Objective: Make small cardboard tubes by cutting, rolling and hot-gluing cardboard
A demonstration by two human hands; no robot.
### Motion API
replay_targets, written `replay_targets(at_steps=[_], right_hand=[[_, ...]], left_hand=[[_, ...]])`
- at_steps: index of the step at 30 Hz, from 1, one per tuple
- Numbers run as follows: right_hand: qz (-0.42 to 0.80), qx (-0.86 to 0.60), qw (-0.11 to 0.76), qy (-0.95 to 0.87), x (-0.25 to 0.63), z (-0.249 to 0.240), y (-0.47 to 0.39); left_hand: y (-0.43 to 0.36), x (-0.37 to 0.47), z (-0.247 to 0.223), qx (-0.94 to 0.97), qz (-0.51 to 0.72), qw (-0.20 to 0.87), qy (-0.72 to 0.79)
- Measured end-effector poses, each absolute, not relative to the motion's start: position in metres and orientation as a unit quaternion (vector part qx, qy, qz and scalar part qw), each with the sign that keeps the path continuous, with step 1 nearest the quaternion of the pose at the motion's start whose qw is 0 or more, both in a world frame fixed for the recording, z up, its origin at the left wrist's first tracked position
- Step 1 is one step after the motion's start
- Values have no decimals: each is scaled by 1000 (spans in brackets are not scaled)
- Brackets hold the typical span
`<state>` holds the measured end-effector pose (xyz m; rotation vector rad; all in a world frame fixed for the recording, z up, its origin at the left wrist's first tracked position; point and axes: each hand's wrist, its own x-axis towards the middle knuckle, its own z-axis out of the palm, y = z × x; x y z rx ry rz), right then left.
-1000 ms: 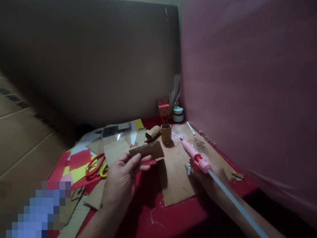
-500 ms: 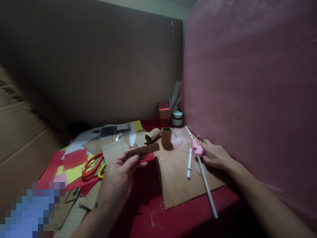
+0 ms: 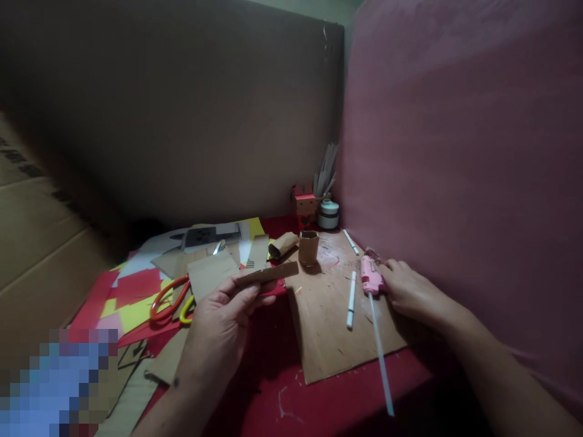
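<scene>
A narrow cardboard strip (image 3: 277, 273) is pinched between the thumb and fingers of my left hand (image 3: 228, 312), held above the red tabletop. On the right, my right hand (image 3: 407, 288) is closed around the handle side of a pink glue gun (image 3: 371, 276), its fingers partly hidden behind it. A long clear glue stick (image 3: 381, 358) sticks out of the gun toward the front edge. Beyond the strip, a small cardboard tube (image 3: 308, 247) stands upright, with another tube (image 3: 283, 244) lying on its side to its left.
A cardboard sheet (image 3: 328, 340) bears two white pens (image 3: 351, 300). Orange-handled scissors (image 3: 168, 300) lie among coloured papers (image 3: 136, 288) at left. A cardboard figure (image 3: 305, 206) and a pale jar (image 3: 328, 214) stand at the back, near the pink wall (image 3: 455, 170).
My right hand and the glue gun have shifted slightly right, away from the pen at the back. The left hand still holds the strip, barely moved.
</scene>
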<state>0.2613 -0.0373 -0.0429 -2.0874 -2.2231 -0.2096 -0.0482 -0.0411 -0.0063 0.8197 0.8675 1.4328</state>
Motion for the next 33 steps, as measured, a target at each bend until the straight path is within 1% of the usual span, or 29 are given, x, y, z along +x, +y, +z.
replay_targets(at_steps=[3, 5, 7, 13, 16, 23, 29, 33], right_hand=[[-144, -634, 78, -756, 250, -34, -39], [-162, -573, 98, -797, 238, -33, -35], [-165, -511, 63, -841, 225, -36, -29], [-189, -459, -10, -868, 198, -42, -11], [-187, -480, -33, -857, 202, -30, 1], [-181, -596, -37, -781, 238, 5, 70], [-111, -596, -87, -790, 243, -8, 112], [-67, -605, -97, -787, 243, -24, 123]], left_hand=[[-41, -47, -6, 363, 611, 597, 373], [-41, -46, -6, 364, 606, 599, 376], [-41, -46, -6, 358, 606, 598, 384], [-41, -47, -8, 344, 619, 593, 383], [-41, -47, -8, 342, 618, 597, 380], [-44, -49, -3, 338, 630, 590, 376], [-45, -51, -3, 344, 622, 598, 369], [-45, -51, -5, 348, 622, 605, 355]])
